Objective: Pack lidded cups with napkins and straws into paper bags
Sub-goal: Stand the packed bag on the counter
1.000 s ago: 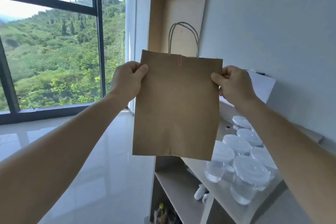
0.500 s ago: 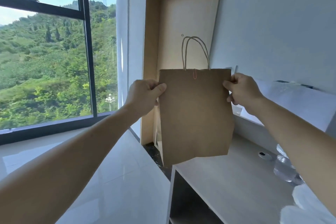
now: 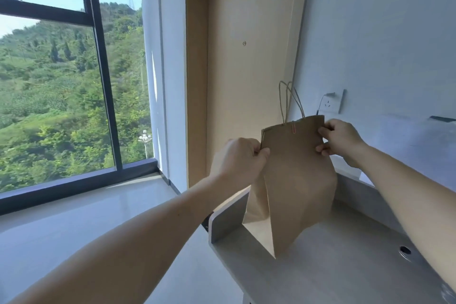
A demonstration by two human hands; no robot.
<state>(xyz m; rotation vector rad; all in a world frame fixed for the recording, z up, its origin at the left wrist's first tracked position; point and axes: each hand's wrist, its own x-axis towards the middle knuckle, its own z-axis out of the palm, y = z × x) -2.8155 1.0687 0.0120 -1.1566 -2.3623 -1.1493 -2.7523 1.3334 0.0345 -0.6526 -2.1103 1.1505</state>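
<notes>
A brown paper bag (image 3: 298, 180) with twisted paper handles and a red paper clip at its top edge stands on the grey desk (image 3: 345, 266), its bottom spread open and touching the surface. My left hand (image 3: 239, 158) pinches the bag's upper left edge. My right hand (image 3: 340, 140) pinches the upper right edge. The top of the bag is still pressed nearly flat. No cups, napkins or straws are in view.
The desk's left end (image 3: 222, 224) has a raised lip beside the bag. A round cable hole (image 3: 404, 250) sits in the desk at the right. A wall socket (image 3: 332, 103) with a plug is behind the bag. White paper (image 3: 419, 145) leans against the wall.
The bag has come down from mid-air onto the desk and its base has spread open. My view has swung left, so the lidded cups have left the frame.
</notes>
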